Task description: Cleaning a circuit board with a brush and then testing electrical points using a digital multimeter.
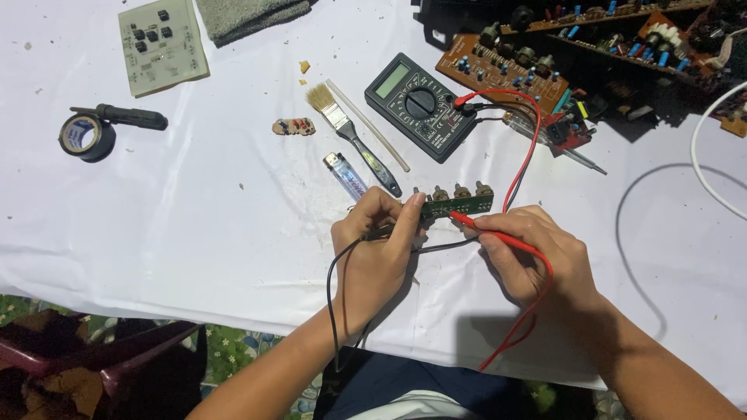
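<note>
My left hand (377, 249) pinches the left end of a small green circuit board (459, 204) with several knobs along its top, and also holds a black test probe whose lead (333, 288) loops down toward me. My right hand (533, 249) grips a red test probe (498, 236), its tip touching the board's lower edge. Red and black leads (523, 155) run up to a dark digital multimeter (420, 105) lying behind the board.
On the white cloth lie a paintbrush (350, 136), a lighter (346, 177), a thin white stick (367, 124), a tape roll (85, 137), a black-handled tool (128, 117), a pale circuit board (162, 45), a grey cloth (249, 15) and brown circuit boards (513, 70). A white cable (700, 148) curves at right.
</note>
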